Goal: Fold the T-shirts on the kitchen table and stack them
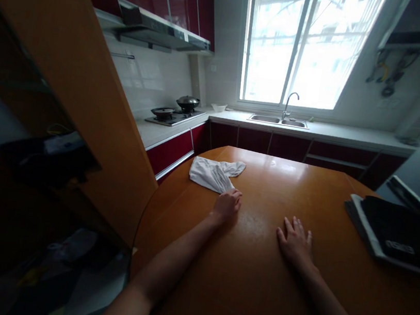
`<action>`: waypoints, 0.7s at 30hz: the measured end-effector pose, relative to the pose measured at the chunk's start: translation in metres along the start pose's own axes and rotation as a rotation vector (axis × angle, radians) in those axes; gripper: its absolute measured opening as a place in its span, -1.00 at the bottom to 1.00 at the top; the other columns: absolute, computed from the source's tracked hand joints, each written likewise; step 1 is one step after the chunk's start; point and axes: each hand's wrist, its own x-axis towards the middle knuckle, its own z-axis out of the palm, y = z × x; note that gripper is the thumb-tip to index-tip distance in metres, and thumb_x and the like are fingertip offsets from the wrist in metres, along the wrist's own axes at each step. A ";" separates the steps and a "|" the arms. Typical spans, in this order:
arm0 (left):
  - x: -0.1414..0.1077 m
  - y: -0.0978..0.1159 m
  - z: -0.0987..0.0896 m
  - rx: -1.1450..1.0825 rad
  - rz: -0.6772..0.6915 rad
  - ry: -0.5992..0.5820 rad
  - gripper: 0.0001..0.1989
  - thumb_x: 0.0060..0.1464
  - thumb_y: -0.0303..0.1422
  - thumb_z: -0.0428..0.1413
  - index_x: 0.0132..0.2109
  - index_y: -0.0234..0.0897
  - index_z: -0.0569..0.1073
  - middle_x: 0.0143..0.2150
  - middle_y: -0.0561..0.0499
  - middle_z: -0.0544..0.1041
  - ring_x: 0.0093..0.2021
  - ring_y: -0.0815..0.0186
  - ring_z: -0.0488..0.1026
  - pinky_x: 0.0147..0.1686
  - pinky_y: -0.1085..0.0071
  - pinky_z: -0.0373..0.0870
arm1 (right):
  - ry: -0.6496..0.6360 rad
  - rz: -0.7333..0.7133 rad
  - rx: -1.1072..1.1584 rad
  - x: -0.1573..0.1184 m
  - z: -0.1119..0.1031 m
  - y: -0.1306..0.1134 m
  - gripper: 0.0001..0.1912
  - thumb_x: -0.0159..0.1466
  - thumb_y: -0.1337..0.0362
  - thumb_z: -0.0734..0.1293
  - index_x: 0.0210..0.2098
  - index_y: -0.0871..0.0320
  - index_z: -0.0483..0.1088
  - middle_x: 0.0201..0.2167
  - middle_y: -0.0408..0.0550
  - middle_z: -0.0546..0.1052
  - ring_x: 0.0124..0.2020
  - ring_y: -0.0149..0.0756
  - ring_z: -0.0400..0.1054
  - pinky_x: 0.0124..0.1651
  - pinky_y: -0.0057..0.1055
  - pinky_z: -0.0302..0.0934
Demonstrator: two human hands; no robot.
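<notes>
A white piece of clothing (210,173), perhaps small trousers, lies crumpled on the wooden table (248,277), left of the middle. One of its ends points toward the far right and another runs down to my left hand (228,203). The fingers of that hand are curled closed at this near end, seemingly gripping the fabric; the fingertips are partly hidden. Farther right, my right hand (295,242) lies palm down on the tabletop, fingers spread, touching only the wood.
Folded dark and light clothes (398,231) are stacked at the table's right side. A wooden panel (112,154) stands close on the left. Beyond the table run a counter with a sink (277,120) and a gas hob (174,116) carrying two pans.
</notes>
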 end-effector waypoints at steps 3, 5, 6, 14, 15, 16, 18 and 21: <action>0.006 -0.010 -0.003 -0.073 -0.022 0.120 -0.72 0.30 -0.44 0.01 0.07 -0.16 0.51 0.03 -0.03 0.57 -0.01 0.29 0.52 0.00 0.44 0.41 | -0.005 -0.002 0.006 0.000 -0.001 -0.001 -0.34 0.43 0.00 0.01 0.40 0.17 0.12 0.47 0.17 0.02 0.48 -0.07 -0.21 0.41 0.12 -0.35; 0.009 -0.028 -0.008 -0.095 -0.070 0.191 -0.70 0.28 -0.49 -0.02 0.05 -0.24 0.52 0.00 -0.10 0.58 -0.01 0.24 0.52 0.01 0.37 0.42 | -0.010 -0.004 0.010 0.000 -0.002 -0.001 -0.34 0.43 0.00 0.02 0.41 0.19 0.12 0.47 0.19 0.01 0.48 -0.06 -0.22 0.41 0.13 -0.35; 0.009 -0.038 -0.010 -0.099 -0.086 0.206 -0.71 0.26 -0.51 0.00 0.03 -0.27 0.53 -0.02 -0.13 0.58 -0.01 0.20 0.52 0.01 0.33 0.43 | -0.013 -0.003 0.011 0.000 -0.003 -0.002 -0.34 0.43 0.01 0.02 0.41 0.19 0.12 0.47 0.19 0.01 0.48 -0.06 -0.22 0.41 0.13 -0.36; 0.004 -0.050 0.009 -0.161 0.087 0.092 -0.80 0.18 -0.42 0.16 -0.08 -0.22 0.63 -0.04 -0.12 0.60 -0.01 0.14 0.51 0.08 0.19 0.41 | -0.001 -0.006 0.039 0.001 -0.003 -0.003 -0.36 0.43 0.02 0.05 0.39 0.20 0.14 0.46 0.21 0.02 0.48 -0.04 -0.21 0.41 0.15 -0.36; 0.003 -0.045 0.011 -0.168 0.128 0.068 -0.79 0.18 -0.41 0.17 -0.06 -0.21 0.63 -0.02 -0.12 0.60 0.02 0.13 0.50 0.11 0.17 0.38 | 0.005 -0.010 0.050 0.001 -0.003 -0.002 -0.36 0.43 0.02 0.05 0.39 0.20 0.15 0.46 0.22 0.02 0.48 -0.03 -0.20 0.40 0.15 -0.36; 0.002 -0.039 0.012 -0.176 0.170 0.040 -0.78 0.18 -0.40 0.17 -0.04 -0.19 0.63 -0.01 -0.11 0.60 0.05 0.12 0.48 0.13 0.16 0.37 | 0.011 -0.014 0.064 0.001 -0.003 -0.002 -0.36 0.43 0.02 0.06 0.38 0.21 0.15 0.46 0.23 0.03 0.48 -0.02 -0.20 0.40 0.16 -0.36; -0.001 -0.027 0.013 -0.204 0.284 -0.034 -0.73 0.20 -0.38 0.17 0.03 -0.15 0.61 0.02 -0.09 0.60 0.07 0.13 0.47 0.14 0.16 0.36 | 0.034 -0.019 0.101 0.001 -0.003 -0.001 -0.38 0.42 0.04 0.09 0.36 0.23 0.19 0.45 0.25 0.05 0.47 -0.01 -0.17 0.40 0.17 -0.35; -0.008 -0.008 0.010 -0.309 0.491 -0.147 -0.67 0.26 -0.37 0.11 0.14 -0.14 0.55 0.10 -0.11 0.56 0.10 0.15 0.47 0.16 0.18 0.35 | 0.101 -0.045 0.201 0.000 -0.006 -0.001 -0.46 0.42 0.11 0.10 0.30 0.21 0.27 0.40 0.21 0.17 0.45 0.00 -0.08 0.39 0.22 -0.31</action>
